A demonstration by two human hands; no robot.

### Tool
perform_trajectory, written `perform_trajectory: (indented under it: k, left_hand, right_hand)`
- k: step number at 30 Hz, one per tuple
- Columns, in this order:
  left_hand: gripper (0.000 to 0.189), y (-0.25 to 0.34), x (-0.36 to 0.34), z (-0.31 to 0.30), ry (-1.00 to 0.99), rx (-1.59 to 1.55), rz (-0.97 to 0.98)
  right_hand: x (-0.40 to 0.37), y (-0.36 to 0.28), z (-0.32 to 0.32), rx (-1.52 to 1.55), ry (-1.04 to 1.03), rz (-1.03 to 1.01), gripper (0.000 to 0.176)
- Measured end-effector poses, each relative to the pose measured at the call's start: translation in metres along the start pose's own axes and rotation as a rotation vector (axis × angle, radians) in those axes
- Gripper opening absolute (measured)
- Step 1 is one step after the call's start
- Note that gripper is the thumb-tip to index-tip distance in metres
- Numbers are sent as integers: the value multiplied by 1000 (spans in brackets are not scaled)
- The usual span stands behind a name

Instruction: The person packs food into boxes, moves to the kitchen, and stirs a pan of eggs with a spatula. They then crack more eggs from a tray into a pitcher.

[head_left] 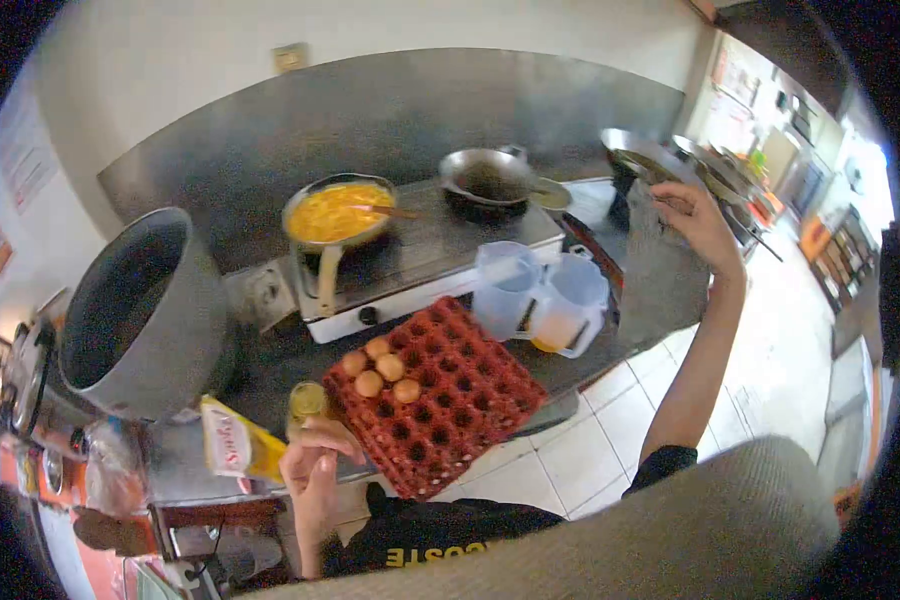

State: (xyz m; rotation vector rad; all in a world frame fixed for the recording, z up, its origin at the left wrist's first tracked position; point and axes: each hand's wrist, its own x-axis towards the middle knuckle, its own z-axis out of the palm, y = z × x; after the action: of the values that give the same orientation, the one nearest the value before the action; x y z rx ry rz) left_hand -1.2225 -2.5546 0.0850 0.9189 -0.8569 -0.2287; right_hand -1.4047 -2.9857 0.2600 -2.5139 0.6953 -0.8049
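My left hand (315, 460) is at the counter's near edge with its fingers curled together, overlapping the lower part of a small glass jar (308, 400) of something yellow. A yellow pouch (240, 442) stands just left of it. Right of that hand lies a red egg tray (460, 375) with several brown eggs (369, 384) in one corner. My right hand (692, 222) is raised at the right, thumb and fingers pinched near the rim of a metal wok (625, 142). What the pinch holds, if anything, I cannot tell.
On the two-burner stove (430, 245) sit a pan (327, 260) of yellow food with a wooden utensil (390, 211) and a dark wok (486, 178). Two plastic jugs (575, 285) stand before it. A large grey pot (195, 330) is at left. Tiled floor (580, 455) shows below.
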Motion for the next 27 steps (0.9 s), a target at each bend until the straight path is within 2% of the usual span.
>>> perform_trajectory:
  k: [3, 6, 8, 9, 11, 12, 15, 20, 22, 24, 26, 27]
  left_hand:
    - [19, -8, 3, 22, -17, -37, -24]
    - [21, -9, 8, 38, -112, -27, -26]
    - [22, -11, 10, 44, -134, -45, -53]
    - [23, -11, 10, 46, -142, -51, -65]
    - [23, -10, 11, 46, -138, -14, -66]
    - [23, -10, 13, 44, -133, 6, -59]
    - [18, -13, 18, 24, -79, 110, -54]
    - [14, -31, 46, -28, 103, 445, -145]
    - [15, -46, 59, -45, 230, 586, -237]
    - [19, -67, 78, -63, 259, 733, -54]
    - [29, -92, 88, -84, 255, 763, -32]
    - [31, -99, 94, -91, 254, 758, -95]
  right_hand:
    - [-1, 85, -8, -303, 357, 52, 26]
    - [-2, 144, 17, -464, 641, -25, 31]
    - [-10, 190, 55, -352, 696, 8, 30]
    - [-17, 237, 86, -427, 648, -43, 24]
    - [-43, 262, 113, -568, 217, 18, 17]
    - [-51, 254, 114, -626, -166, 123, 15]
    - [-36, 240, 137, -662, 435, -107, 13]
    - [41, 62, 142, -235, 434, -286, 11]
    - [64, 7, 177, -99, 338, -381, 10]
    - [82, -40, 213, -7, 202, -462, 10]
    - [97, -76, 258, -55, 68, -503, 14]
    - [105, -86, 285, -65, 85, -554, 15]
